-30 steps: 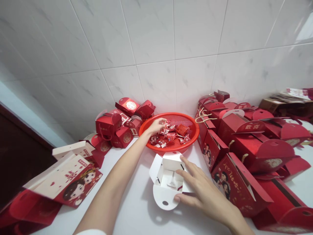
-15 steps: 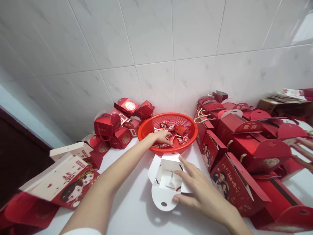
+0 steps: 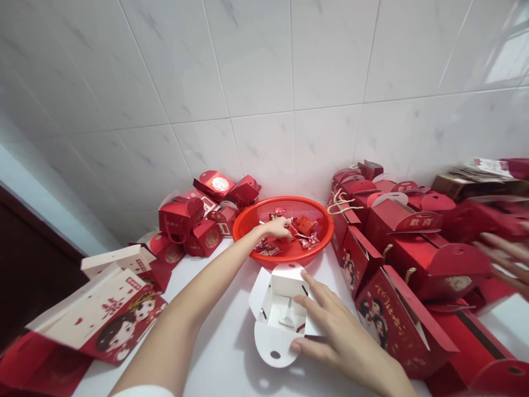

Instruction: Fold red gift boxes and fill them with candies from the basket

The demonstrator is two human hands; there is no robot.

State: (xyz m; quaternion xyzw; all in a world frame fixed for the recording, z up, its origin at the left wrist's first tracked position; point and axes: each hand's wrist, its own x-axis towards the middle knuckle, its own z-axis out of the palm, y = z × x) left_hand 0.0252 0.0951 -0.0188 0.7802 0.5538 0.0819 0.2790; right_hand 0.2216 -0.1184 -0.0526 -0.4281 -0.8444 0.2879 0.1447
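Observation:
My left hand (image 3: 279,227) is inside the red plastic basket (image 3: 243,220), its fingers curled down on the wrapped candies (image 3: 306,225); its fingertips are partly hidden. Bare red basket bottom shows just below those fingers. In front of the basket stands an open gift box (image 3: 276,344), its white inside and spread flaps facing up. My right hand (image 3: 330,325) holds this box at its right side, thumb on the near flap and fingers over the far right edge. A small white piece and a bit of red lie inside the box.
Red gift boxes (image 3: 182,215) are piled at the left, beside a cream and red box (image 3: 119,314). More red boxes (image 3: 438,259) crowd the right side. Another person's hand (image 3: 508,264) is at the right edge. A tiled wall (image 3: 264,149) stands behind the white table (image 3: 215,331).
My left hand has drawn its fingers in, and candies beneath it have shifted, baring the basket bottom. My right hand keeps its hold. The other person's hand has moved, with a blurred red box above it.

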